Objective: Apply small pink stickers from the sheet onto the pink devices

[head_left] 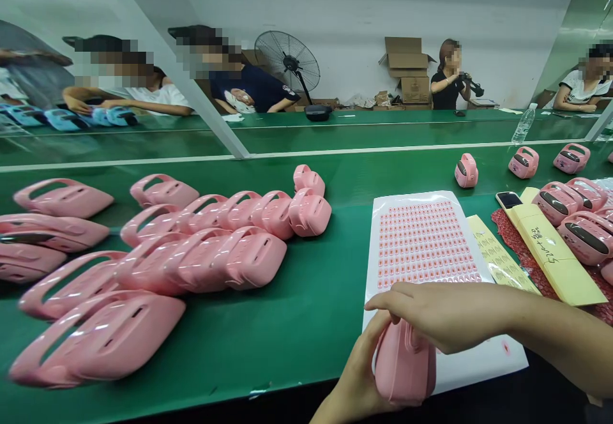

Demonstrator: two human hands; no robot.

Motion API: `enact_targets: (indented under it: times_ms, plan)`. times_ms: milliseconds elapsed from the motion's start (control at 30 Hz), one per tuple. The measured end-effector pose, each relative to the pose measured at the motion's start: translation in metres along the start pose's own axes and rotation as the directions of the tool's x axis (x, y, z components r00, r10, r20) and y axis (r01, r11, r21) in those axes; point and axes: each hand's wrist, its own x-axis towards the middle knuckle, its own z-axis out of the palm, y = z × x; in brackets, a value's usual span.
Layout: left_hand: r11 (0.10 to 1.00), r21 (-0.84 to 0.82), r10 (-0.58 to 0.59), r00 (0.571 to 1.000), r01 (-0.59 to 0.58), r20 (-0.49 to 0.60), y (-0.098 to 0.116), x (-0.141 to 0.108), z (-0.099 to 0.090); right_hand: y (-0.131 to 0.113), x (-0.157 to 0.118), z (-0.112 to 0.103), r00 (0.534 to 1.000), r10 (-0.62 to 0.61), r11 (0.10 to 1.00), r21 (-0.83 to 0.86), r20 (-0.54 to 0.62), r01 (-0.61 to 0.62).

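**Pink shell in both hands at the near edge**

Pink shell (405, 366) sat upright at the surface (297, 322) edge — left hand (357, 376) cupped its side, right hand (445, 315) clamped over its top, both grips closed on it. Sticker sheet (424, 245) lay just behind. Labelling step, seemingly — next called for peeling one small sticker cleanly.

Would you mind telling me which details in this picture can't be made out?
- Front of the pink shell: head view, covered by the right hand and left hand.
- Print on the sticker sheet: too small.
- Writing on the yellow strip: too small.
- Left pink shells: motion-blurred.
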Motion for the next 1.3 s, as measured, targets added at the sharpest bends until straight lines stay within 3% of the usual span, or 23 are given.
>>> enact_targets:
  times_ms: [133,267,567,733,867,1000,1100,1200,1300]
  plan:
    - [0.999,0.02,0.028,1.0,-0.028,0.014,0.001,0.002,0.002,0.002,0.0,0.004,0.999,-0.012,1.0,0.0,-0.044,0.012]
    - [0.977,0.204,0.048,0.998,-0.056,0.046,0.0,0.004,0.003,-0.002,-0.002,0.004,0.998,0.057,0.998,-0.036,0.01,-0.057]
    - [0.81,0.542,0.161,0.974,-0.223,0.159,-0.003,0.002,0.0,0.002,0.004,0.004,0.955,0.291,0.955,-0.069,0.051,-0.288]
    - [0.784,0.563,0.208,0.965,-0.261,0.157,-0.01,0.004,0.002,0.0,0.005,0.01,0.955,0.295,0.937,-0.191,-0.02,-0.294]
    - [0.844,0.487,0.2,0.975,-0.223,0.099,-0.011,0.004,0.006,-0.002,-0.006,0.021,0.97,0.222,0.93,-0.279,-0.097,-0.24]
    - [0.898,0.389,0.204,0.978,-0.207,0.05,-0.014,0.0,0.007,0.006,-0.022,0.02,0.951,0.213,0.968,-0.082,-0.226,-0.236]
    - [0.9,0.379,0.207,0.976,-0.215,0.063,-0.016,0.0,0.008,0.015,-0.028,0.021,0.927,0.151,0.983,0.147,-0.343,-0.106]
    - [0.896,0.375,0.222,0.971,-0.237,0.085,-0.014,0.004,0.01,0.023,-0.023,0.032,0.889,0.143,0.926,0.376,-0.435,0.035]
    - [0.893,0.357,0.252,0.962,-0.274,0.108,-0.01,0.01,0.011,0.028,-0.015,0.047,0.818,0.24,0.87,0.49,-0.523,0.058]
